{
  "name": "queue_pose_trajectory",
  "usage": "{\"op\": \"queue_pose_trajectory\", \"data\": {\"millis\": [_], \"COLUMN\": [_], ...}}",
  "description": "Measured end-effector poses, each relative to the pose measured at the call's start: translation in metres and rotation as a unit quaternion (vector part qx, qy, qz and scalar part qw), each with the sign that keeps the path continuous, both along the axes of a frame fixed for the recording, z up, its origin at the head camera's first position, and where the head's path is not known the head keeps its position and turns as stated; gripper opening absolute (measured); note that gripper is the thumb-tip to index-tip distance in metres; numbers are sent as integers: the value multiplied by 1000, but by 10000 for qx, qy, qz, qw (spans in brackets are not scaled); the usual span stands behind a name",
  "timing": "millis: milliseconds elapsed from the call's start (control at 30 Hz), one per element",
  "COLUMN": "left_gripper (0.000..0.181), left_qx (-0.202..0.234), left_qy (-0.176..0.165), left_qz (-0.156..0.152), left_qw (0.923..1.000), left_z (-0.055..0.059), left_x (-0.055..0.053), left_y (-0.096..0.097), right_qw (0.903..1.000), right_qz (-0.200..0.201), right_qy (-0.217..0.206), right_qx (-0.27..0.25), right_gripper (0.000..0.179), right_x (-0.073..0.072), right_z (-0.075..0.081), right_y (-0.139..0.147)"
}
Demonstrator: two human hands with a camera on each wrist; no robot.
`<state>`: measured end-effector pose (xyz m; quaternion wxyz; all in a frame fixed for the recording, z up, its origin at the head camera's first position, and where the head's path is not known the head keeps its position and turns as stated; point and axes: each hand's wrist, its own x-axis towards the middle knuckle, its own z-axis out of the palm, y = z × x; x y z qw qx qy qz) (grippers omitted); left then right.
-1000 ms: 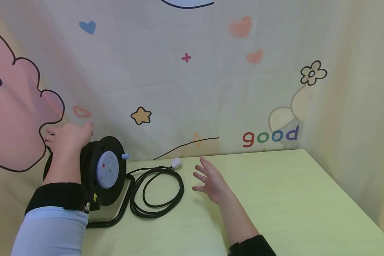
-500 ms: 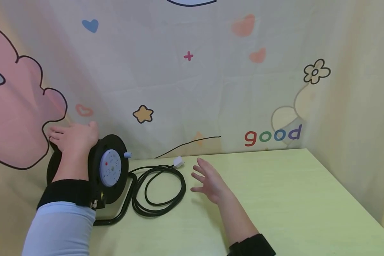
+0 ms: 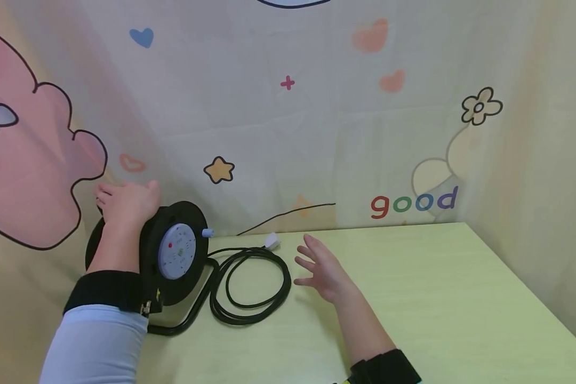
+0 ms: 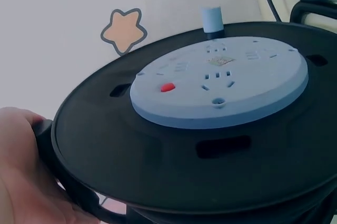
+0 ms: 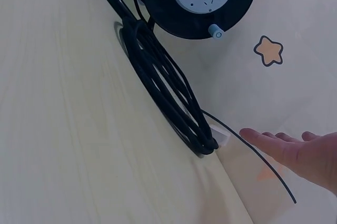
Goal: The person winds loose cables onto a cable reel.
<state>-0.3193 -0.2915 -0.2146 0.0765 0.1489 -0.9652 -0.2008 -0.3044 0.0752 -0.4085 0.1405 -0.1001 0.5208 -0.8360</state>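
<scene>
Head view: left hand (image 3: 128, 204) grips reel (image 3: 175, 253); spread right hand (image 3: 324, 273) hovers well inside the table's right edge (image 3: 523, 292).

Screened-off workspace; I cannot confirm the room type.
I observe cartoon-printed fabric (image 3: 269, 120) bearing hearts (image 3: 392, 81), a star (image 3: 219, 169) and "good" lettering (image 3: 425, 202), hung behind and beside my pale wood-grain tabletop (image 3: 441, 298).

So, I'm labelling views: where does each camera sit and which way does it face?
Head: on the head, facing forward and down at the table, cable reel and coiled cable; left hand and right hand show.
Left wrist: on that wrist, facing the socket panel close up; part of the left hand shows.
Right wrist: on that wrist, facing along the coiled cable; the right hand shows.
Both wrist views share the socket panel and printed star.
</scene>
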Motion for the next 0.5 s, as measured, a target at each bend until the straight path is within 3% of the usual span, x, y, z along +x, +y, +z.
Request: {"op": "queue_pose_trajectory", "data": {"millis": [267,500], "left_gripper": [86,73], "left_qx": [-417,-487], "left_qy": [308,491], "left_qz": [-726,-1291], "left_qw": [9960,9892], "left_z": [-4,-4], "left_x": [1,2], "left_y": [6,14], "right_qw": [9999,9999], "right_qz": [0,14], "right_qy": [-52,-42], "right_qx": [-88,-100], "right_gripper": [83,87], "right_x": [2,0], "right_z": [2,1], "right_y": [5,8]}}
